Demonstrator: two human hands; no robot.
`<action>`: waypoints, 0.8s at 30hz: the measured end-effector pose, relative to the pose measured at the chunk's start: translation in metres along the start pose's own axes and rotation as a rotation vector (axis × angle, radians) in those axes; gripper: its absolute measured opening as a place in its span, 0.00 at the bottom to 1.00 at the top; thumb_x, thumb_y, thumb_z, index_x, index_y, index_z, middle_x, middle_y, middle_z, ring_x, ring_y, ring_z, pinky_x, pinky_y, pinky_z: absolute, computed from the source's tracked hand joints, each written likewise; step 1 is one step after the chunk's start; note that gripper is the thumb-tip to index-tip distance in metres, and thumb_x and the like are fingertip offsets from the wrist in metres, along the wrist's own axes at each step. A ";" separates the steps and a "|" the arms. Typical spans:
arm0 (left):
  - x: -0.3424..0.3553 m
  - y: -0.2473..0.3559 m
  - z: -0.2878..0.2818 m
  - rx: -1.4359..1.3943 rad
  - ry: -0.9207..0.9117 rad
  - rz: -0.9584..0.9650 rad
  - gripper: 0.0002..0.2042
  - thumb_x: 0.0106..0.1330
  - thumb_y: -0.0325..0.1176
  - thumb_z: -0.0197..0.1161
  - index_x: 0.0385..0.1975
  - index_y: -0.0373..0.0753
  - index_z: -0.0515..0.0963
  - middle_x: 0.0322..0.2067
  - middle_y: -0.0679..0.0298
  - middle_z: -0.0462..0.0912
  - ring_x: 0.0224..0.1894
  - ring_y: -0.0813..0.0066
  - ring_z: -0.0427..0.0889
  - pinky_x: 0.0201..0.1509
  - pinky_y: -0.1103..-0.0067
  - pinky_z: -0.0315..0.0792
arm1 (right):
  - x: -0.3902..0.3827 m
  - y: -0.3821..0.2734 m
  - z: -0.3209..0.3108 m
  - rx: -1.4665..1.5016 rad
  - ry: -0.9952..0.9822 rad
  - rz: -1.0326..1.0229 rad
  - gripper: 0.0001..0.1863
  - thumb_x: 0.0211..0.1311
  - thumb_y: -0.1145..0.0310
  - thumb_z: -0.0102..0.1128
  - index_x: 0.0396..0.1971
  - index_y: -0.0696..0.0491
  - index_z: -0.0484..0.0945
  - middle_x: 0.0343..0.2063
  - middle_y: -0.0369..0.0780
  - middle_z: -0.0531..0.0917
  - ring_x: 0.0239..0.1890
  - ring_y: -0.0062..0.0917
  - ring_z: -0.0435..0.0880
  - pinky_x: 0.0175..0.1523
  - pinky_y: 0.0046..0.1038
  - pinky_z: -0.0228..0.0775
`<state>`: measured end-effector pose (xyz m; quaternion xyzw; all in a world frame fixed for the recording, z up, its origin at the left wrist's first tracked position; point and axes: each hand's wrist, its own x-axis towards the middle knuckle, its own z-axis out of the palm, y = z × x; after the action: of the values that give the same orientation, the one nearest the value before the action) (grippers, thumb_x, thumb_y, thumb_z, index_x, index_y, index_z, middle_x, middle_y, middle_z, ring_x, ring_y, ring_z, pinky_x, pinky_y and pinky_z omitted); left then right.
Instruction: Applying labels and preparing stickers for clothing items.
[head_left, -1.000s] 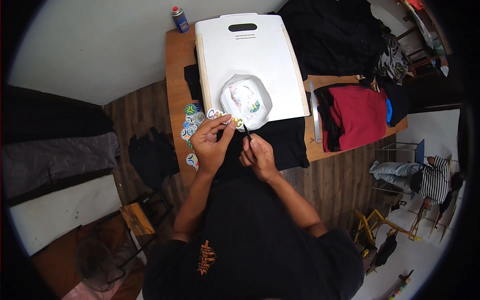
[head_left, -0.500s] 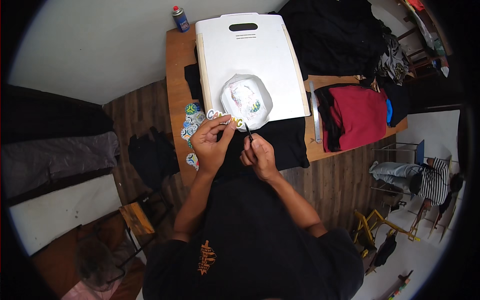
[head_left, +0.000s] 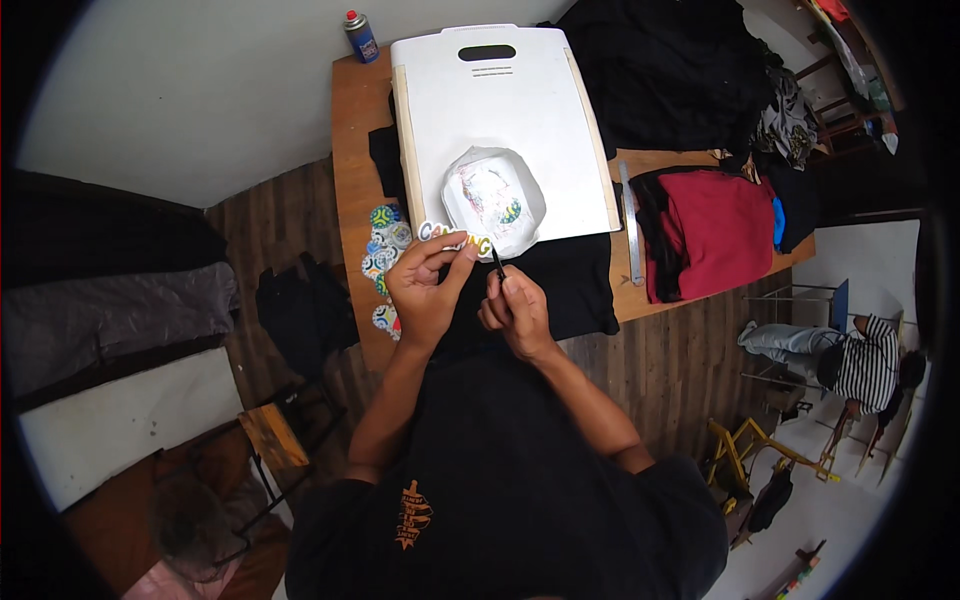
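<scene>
Faces a wooden table (head_left: pixel 358 120) in the upper middle of the frame, with a white slotted board (head_left: pixel 500 110) over black cloth (head_left: pixel 575 285), folded red cloth (head_left: pixel 712 230) farther right, and a whitish bowl (head_left: pixel 531 208) at the board's lower edge. Holds left hand (head_left: pixel 425 285) and right hand (head_left: pixel 518 315) close together at frame centre, with patterned round pieces (head_left: pixel 381 245) just beside the left. Pinches a colourful lettered cut-out (head_left: pixel 481 245) between left thumb and fingers across the bowl's lower-left rim, and grips a slim dark tool (head_left: pixel 499 264) in curled right fingers, tip near the cut-out's right end.
</scene>
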<state>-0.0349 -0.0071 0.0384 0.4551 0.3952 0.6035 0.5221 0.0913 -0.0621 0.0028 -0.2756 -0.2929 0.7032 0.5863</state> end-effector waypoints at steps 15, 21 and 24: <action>-0.001 0.002 0.002 -0.038 0.032 -0.062 0.10 0.57 0.14 0.65 0.40 0.23 0.79 0.37 0.60 0.78 0.39 0.74 0.84 0.43 0.87 0.76 | 0.001 -0.005 0.003 -0.025 0.001 0.035 0.17 0.73 0.54 0.42 0.33 0.54 0.67 0.12 0.29 0.56 0.12 0.14 0.51 0.22 0.21 0.47; -0.001 0.002 0.002 -0.034 0.026 -0.056 0.10 0.57 0.14 0.65 0.40 0.24 0.79 0.38 0.60 0.78 0.38 0.75 0.84 0.43 0.87 0.75 | 0.000 -0.003 0.000 -0.039 0.002 0.027 0.17 0.74 0.54 0.42 0.33 0.54 0.67 0.12 0.29 0.55 0.12 0.14 0.51 0.22 0.21 0.47; -0.001 0.001 0.002 -0.043 0.021 -0.054 0.10 0.57 0.13 0.65 0.39 0.24 0.78 0.37 0.59 0.79 0.38 0.74 0.84 0.43 0.87 0.76 | 0.001 -0.002 0.000 -0.031 0.001 0.027 0.17 0.74 0.54 0.42 0.33 0.53 0.67 0.12 0.29 0.55 0.12 0.14 0.51 0.21 0.21 0.46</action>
<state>-0.0329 -0.0081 0.0401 0.4268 0.3996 0.6022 0.5435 0.0926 -0.0612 0.0040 -0.2889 -0.2995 0.7064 0.5726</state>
